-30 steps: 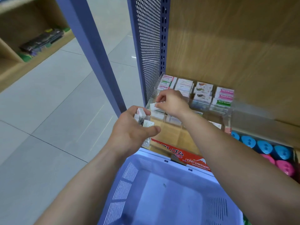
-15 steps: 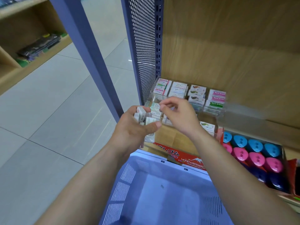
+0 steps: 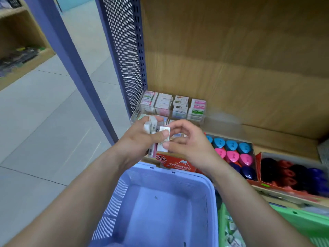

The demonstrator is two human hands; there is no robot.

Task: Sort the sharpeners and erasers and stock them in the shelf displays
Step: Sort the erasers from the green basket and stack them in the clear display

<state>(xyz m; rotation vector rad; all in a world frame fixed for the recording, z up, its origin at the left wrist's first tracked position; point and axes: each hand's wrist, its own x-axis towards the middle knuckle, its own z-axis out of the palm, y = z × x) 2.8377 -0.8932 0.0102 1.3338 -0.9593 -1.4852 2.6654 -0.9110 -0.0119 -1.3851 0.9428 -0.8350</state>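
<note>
My left hand (image 3: 140,139) grips a bunch of small white erasers (image 3: 152,125) in front of the shelf. My right hand (image 3: 187,141) pinches one white eraser (image 3: 163,139) of that bunch between thumb and fingers. Behind the hands stands a clear display (image 3: 173,106) with rows of boxed erasers. To its right lie trays of blue and pink sharpeners (image 3: 231,150) and dark and red sharpeners (image 3: 288,173). A red eraser box (image 3: 176,164) sits at the shelf's front edge.
A lilac plastic basket (image 3: 160,202) is below my arms, its inside bare. A green basket (image 3: 267,227) with small items is to its right. A blue perforated shelf side (image 3: 124,56) and post (image 3: 71,59) stand left, with tiled floor beyond.
My right hand has come back from the clear display to the bunch in my left hand and now pinches one eraser. The view has shifted right and shows more sharpener trays.
</note>
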